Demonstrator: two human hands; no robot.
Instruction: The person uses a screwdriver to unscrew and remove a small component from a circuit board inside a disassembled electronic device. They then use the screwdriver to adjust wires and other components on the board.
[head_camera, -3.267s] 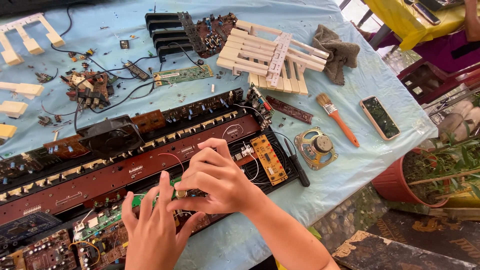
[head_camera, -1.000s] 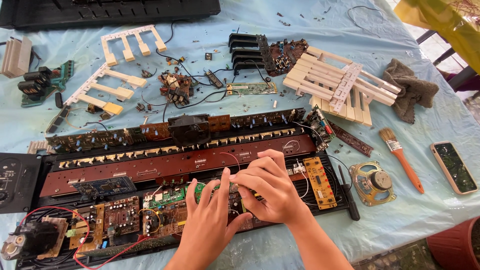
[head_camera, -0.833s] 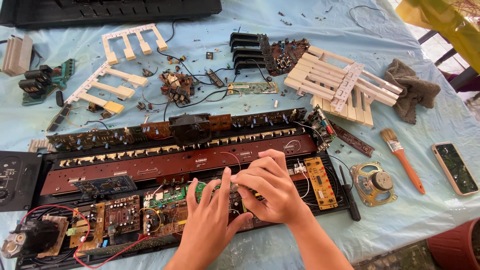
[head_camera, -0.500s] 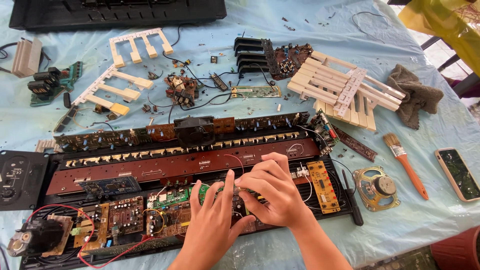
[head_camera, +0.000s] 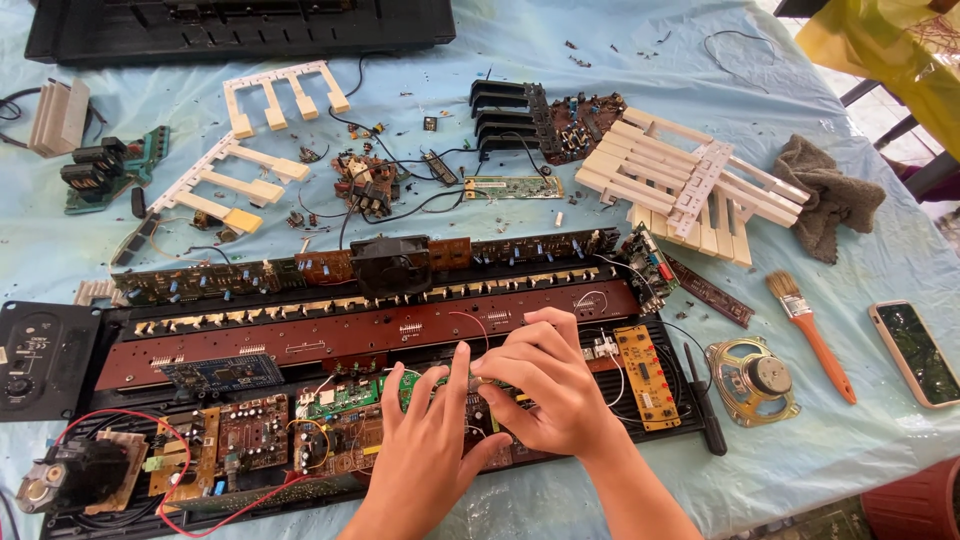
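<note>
Both hands working over green circuit board sitting inside opened keyboard chassis on surface. Left hand steadying, right hand fingers pinching board edge. Board looking light, stiff, fragile: edges safest, components not.

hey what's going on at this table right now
A person has both hands on the opened chassis of a dismantled electronic keyboard that lies on a table under a light blue cloth. The left hand and the right hand meet over a small green circuit board near the front edge. Loose white key sections, a small speaker, a paintbrush and a phone lie around it.
</note>
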